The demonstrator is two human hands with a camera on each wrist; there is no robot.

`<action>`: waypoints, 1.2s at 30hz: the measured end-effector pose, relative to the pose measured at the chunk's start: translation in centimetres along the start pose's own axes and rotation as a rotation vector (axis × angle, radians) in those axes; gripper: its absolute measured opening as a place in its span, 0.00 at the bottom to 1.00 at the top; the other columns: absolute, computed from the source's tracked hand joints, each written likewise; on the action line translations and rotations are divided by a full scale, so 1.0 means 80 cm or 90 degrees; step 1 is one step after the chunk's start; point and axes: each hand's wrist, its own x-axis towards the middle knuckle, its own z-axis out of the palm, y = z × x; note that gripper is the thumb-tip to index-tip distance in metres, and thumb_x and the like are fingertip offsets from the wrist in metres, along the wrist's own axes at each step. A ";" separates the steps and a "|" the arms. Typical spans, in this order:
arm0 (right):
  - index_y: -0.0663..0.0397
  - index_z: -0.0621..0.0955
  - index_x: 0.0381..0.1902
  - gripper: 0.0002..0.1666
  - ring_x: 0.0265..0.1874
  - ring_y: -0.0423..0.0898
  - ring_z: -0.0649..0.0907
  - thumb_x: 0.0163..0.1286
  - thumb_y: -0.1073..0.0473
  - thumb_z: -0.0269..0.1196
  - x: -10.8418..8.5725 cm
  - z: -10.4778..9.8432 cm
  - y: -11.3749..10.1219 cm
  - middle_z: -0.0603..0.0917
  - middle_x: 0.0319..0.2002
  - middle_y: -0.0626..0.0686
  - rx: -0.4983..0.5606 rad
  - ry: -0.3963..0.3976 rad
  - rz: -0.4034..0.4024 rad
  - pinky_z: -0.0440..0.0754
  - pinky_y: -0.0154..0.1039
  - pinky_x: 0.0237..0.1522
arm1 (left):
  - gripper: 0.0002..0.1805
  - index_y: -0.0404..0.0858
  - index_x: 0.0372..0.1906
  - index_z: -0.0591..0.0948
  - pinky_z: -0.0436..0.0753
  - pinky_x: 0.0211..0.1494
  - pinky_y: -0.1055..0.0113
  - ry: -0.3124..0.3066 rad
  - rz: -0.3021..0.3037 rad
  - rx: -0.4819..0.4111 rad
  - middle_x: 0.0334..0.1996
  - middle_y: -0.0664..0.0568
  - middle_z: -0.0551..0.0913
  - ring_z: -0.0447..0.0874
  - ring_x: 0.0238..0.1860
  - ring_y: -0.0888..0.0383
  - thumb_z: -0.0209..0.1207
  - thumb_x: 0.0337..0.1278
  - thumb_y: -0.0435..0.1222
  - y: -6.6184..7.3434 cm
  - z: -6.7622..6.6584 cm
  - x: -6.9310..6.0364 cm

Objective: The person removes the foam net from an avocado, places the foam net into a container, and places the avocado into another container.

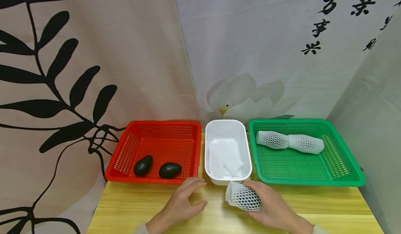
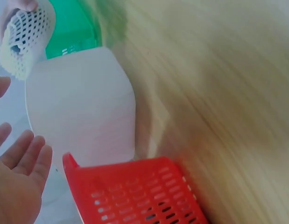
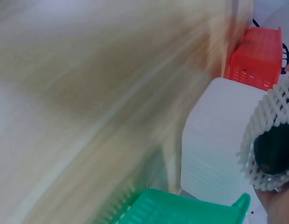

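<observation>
My right hand (image 1: 270, 206) grips a white foam net sleeve (image 1: 242, 196) in front of the white bin. Inside the sleeve sits a dark avocado (image 3: 274, 149), showing through the sleeve's open end in the right wrist view. My left hand (image 1: 181, 204) is held apart from the sleeve, fingers spread and nothing in it; the left wrist view shows its extended fingers (image 2: 30, 156). Two dark green avocados (image 1: 143, 165) lie in the red basket (image 1: 169, 122). Flat foam nets (image 1: 223, 159) lie in the white bin (image 1: 225, 128).
The green basket (image 1: 291, 175) at the right holds foam net sleeves (image 1: 289, 142), lying end to end along its back; their contents are hidden. The red basket, white bin and green basket stand side by side along the back of the wooden table (image 1: 216, 223), before a printed curtain (image 1: 141, 53).
</observation>
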 end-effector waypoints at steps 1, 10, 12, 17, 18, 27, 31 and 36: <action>0.56 0.77 0.67 0.56 0.55 0.43 0.82 0.37 0.53 0.86 -0.001 0.003 0.000 0.82 0.61 0.48 0.002 -0.005 0.000 0.81 0.39 0.58 | 0.34 0.42 0.60 0.83 0.82 0.63 0.57 -0.002 -0.001 0.000 0.60 0.54 0.82 0.80 0.62 0.52 0.80 0.42 0.33 0.001 0.002 -0.001; 0.52 0.77 0.65 0.51 0.51 0.37 0.80 0.42 0.51 0.85 -0.005 0.025 -0.001 0.82 0.58 0.40 0.005 -0.057 0.045 0.84 0.46 0.51 | 0.32 0.40 0.59 0.82 0.82 0.61 0.64 -0.017 0.049 -0.018 0.57 0.51 0.83 0.81 0.58 0.54 0.78 0.43 0.31 0.001 0.021 -0.004; 0.52 0.78 0.65 0.50 0.50 0.36 0.80 0.43 0.51 0.85 -0.007 0.030 -0.001 0.82 0.57 0.40 0.002 -0.073 0.053 0.84 0.46 0.51 | 0.32 0.40 0.59 0.83 0.82 0.61 0.64 -0.024 0.039 -0.029 0.57 0.51 0.83 0.81 0.58 0.55 0.78 0.44 0.31 0.000 0.025 -0.006; 0.54 0.78 0.65 0.50 0.52 0.38 0.81 0.42 0.53 0.84 -0.011 0.044 0.000 0.82 0.56 0.41 0.002 -0.097 0.057 0.84 0.47 0.53 | 0.31 0.43 0.59 0.83 0.82 0.62 0.62 -0.053 -0.012 -0.053 0.56 0.52 0.84 0.81 0.59 0.57 0.79 0.46 0.32 -0.002 0.036 -0.011; 0.54 0.78 0.65 0.50 0.52 0.38 0.81 0.42 0.53 0.84 -0.011 0.046 0.000 0.82 0.56 0.41 0.004 -0.101 0.057 0.84 0.47 0.53 | 0.31 0.43 0.59 0.83 0.82 0.62 0.62 -0.056 -0.019 -0.052 0.56 0.52 0.84 0.81 0.59 0.57 0.79 0.46 0.32 -0.003 0.038 -0.013; 0.53 0.77 0.66 0.48 0.56 0.42 0.81 0.45 0.53 0.83 -0.016 0.063 0.002 0.81 0.59 0.43 0.002 -0.129 0.054 0.83 0.49 0.57 | 0.30 0.44 0.59 0.83 0.82 0.62 0.61 -0.084 -0.065 -0.053 0.56 0.51 0.85 0.81 0.59 0.58 0.79 0.47 0.34 -0.008 0.048 -0.020; 0.53 0.77 0.66 0.46 0.57 0.44 0.81 0.48 0.53 0.81 -0.018 0.066 0.001 0.81 0.60 0.44 -0.001 -0.141 0.058 0.82 0.52 0.57 | 0.30 0.45 0.59 0.83 0.82 0.61 0.63 -0.090 -0.072 -0.053 0.56 0.54 0.84 0.81 0.58 0.59 0.79 0.48 0.35 -0.009 0.051 -0.022; 0.53 0.76 0.68 0.49 0.60 0.46 0.80 0.49 0.50 0.82 -0.018 0.064 0.002 0.80 0.63 0.45 0.013 -0.158 0.084 0.81 0.54 0.60 | 0.29 0.44 0.58 0.83 0.82 0.60 0.64 -0.095 -0.079 -0.064 0.55 0.53 0.85 0.81 0.57 0.59 0.79 0.48 0.34 -0.011 0.056 -0.023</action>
